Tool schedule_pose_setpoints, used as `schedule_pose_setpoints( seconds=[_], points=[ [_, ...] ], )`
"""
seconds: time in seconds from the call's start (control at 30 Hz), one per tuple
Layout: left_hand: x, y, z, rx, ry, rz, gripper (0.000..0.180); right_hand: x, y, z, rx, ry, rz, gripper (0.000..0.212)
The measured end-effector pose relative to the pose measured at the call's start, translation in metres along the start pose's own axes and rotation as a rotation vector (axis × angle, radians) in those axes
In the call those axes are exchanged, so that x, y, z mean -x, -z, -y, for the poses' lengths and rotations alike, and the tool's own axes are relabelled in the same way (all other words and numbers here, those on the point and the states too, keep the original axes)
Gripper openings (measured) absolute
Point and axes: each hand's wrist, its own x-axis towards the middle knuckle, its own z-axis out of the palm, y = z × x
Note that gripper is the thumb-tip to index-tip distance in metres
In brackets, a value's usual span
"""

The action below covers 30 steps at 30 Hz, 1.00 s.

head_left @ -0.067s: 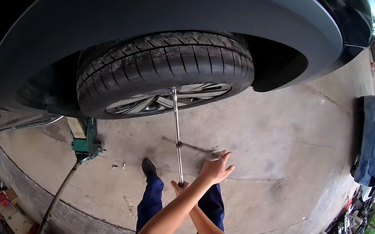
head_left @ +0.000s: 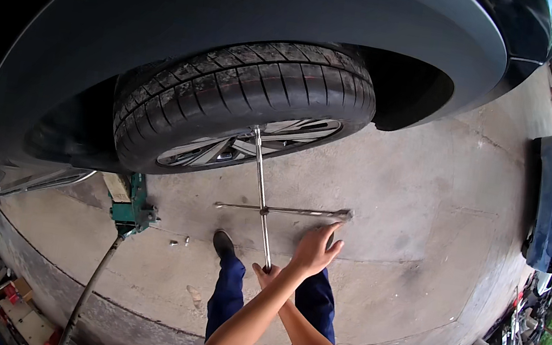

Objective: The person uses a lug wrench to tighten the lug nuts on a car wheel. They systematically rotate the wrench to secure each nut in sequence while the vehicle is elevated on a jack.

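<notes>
Crossbar of the lug wrench has turned since the earlier frame and now spans wider to both sides; judged from this, the wrench is rotating about its shaft. Forearms crossed: the right hand is closed about the shaft's near end; the left hand, spread and holding nothing, lies just below the crossbar's right end, contact uncertain. Beyond, the shaft meets the wheel; a green jack stands toward the floor's left edge.
</notes>
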Motion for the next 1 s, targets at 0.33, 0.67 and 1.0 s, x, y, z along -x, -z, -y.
schedule_pose_setpoints(
  seconds=[0.33,0.67,1.0],
  points=[
    [0.161,0.114,0.115,1.237,0.658,-0.879,0.072,0.006,0.059,0.021,-0.102,0.04,0.151,0.061],
    [-0.017,0.032,-0.032,0.144,0.145,-1.268,0.129,-0.032,0.052,-0.051,-0.108,0.22,0.231,0.055],
    [0.066,0.111,0.058,0.641,0.108,-1.112,0.057,-0.007,0.052,0.002,-0.191,-0.021,0.223,0.055]
  ],
)
